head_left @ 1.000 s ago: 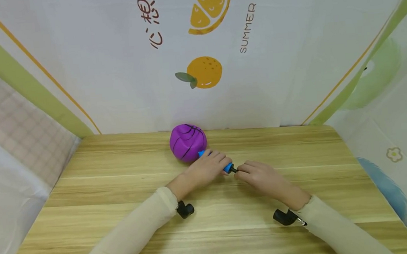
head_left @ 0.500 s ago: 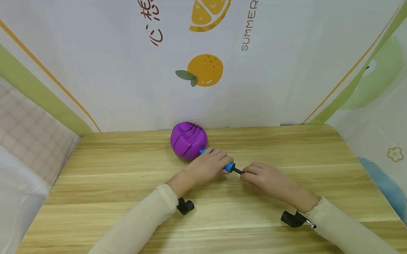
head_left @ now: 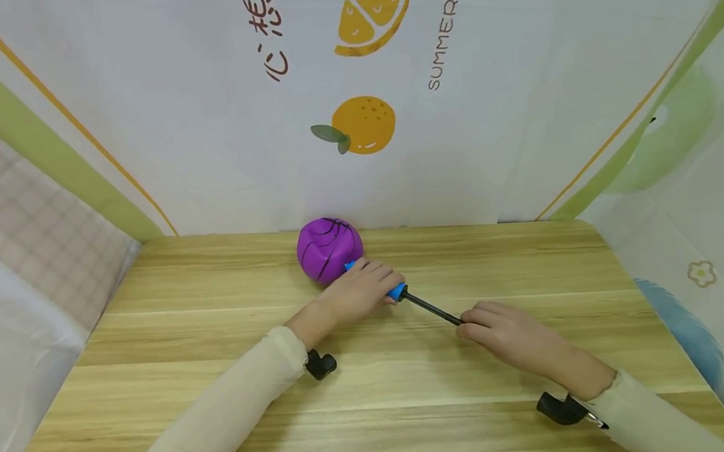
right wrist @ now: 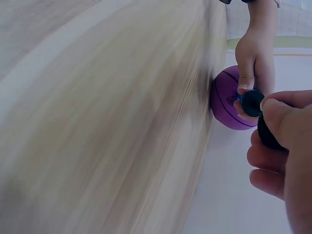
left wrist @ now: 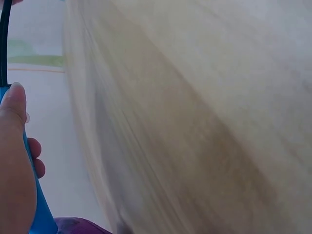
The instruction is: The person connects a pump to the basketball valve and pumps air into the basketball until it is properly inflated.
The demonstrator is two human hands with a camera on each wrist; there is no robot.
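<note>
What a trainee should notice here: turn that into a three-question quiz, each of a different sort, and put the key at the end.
1. Multiple choice: what is the left hand gripping?
A) a sleeve
B) a blue tube
C) the tabletop

2. True or false: the purple ball has a dent in its surface, as seen in the head view.

3. Fill in the missing word: the right hand holds the outer end of a black ____ that sticks out of the blue tube.

Key:
1. B.
2. True; the ball's upper part is creased and sunken.
3. rod.
</note>
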